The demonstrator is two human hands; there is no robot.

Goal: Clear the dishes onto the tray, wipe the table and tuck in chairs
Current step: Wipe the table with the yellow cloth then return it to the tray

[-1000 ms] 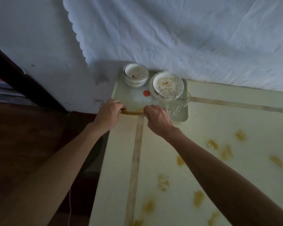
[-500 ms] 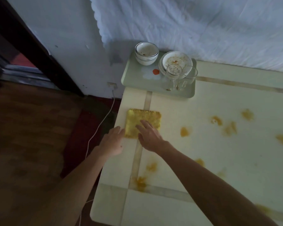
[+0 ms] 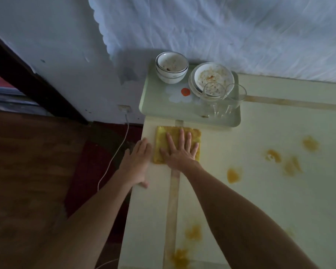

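**Wiping Stage: Cloth Under Palm**

The pale, glossy tabletop [image 3: 241, 191] carries dried orange stains [image 3: 233, 175] right of the right hand [image 3: 179, 150]. That hand lies open, fingers spread, flat on the nubby yellow cloth [image 3: 161, 136] to press it down. The left hand [image 3: 137, 164], open, braces the edge alongside. Beyond the fingertips, the tray [image 3: 163, 111] holds stacked bowls [image 3: 171, 67], plates [image 3: 211, 78] and glasses [image 3: 213, 96], clear of the wipe.

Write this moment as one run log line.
stage: wiping | right hand: flat on yellow cloth | left hand: table edge | dishes: on tray
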